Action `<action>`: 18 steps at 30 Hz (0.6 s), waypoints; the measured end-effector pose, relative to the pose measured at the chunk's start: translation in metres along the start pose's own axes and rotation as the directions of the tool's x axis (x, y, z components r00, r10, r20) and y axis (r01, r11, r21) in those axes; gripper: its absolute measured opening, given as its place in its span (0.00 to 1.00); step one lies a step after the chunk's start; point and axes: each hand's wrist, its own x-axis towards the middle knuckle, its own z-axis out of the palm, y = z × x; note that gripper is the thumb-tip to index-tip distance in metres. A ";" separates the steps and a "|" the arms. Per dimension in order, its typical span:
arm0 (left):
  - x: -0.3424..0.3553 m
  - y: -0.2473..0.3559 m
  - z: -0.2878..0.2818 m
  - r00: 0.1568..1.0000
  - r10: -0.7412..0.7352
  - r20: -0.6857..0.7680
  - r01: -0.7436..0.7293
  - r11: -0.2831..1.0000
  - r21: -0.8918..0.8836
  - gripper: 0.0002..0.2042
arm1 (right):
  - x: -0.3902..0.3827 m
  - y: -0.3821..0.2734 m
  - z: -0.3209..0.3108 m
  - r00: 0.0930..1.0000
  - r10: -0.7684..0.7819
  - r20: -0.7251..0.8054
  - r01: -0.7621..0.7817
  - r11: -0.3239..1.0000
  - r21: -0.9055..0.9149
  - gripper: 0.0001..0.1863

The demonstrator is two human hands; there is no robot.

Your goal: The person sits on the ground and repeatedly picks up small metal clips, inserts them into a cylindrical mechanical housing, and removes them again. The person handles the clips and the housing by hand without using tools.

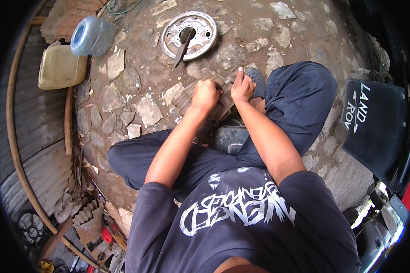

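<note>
A ribbed, brownish-grey metal casting (183, 98) stands tilted on the ground between my bent legs. My left hand (206, 95) is closed in a fist over its upper part; whatever lies inside the fingers is hidden. Close beside it, my right hand (243, 87) curls around the casting's right edge, with one digit pointing up. Below the hands, the lower side of the casting is in shadow. Beyond it lies a round silvery metal plate (202, 44) with a hole at its centre. A dark, flat-ended tool (183, 51) rests across that plate.
At the far left are a clear blue plastic jug (94, 36) and a yellowish jerrycan (62, 67). A wooden pole (14, 150) runs along a corrugated metal wall. Scrap (91, 223) is piled at lower left. A black mudflap (373, 123) hangs at right. The ground is uneven stone (149, 110).
</note>
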 end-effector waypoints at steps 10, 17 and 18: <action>0.008 -0.013 -0.003 0.998 -0.061 0.034 0.060 0.997 0.040 0.07 | 0.000 0.005 0.003 1.000 -0.018 -0.011 0.018 1.000 0.005 0.32; 0.019 -0.012 0.017 0.995 0.002 -0.103 -0.009 0.998 -0.062 0.10 | 0.003 0.007 0.006 0.999 -0.044 0.009 0.044 0.998 0.039 0.31; 0.018 -0.019 0.015 0.996 0.005 -0.089 -0.011 0.997 -0.078 0.10 | 0.002 0.008 0.008 0.999 -0.041 0.018 0.040 0.998 0.041 0.31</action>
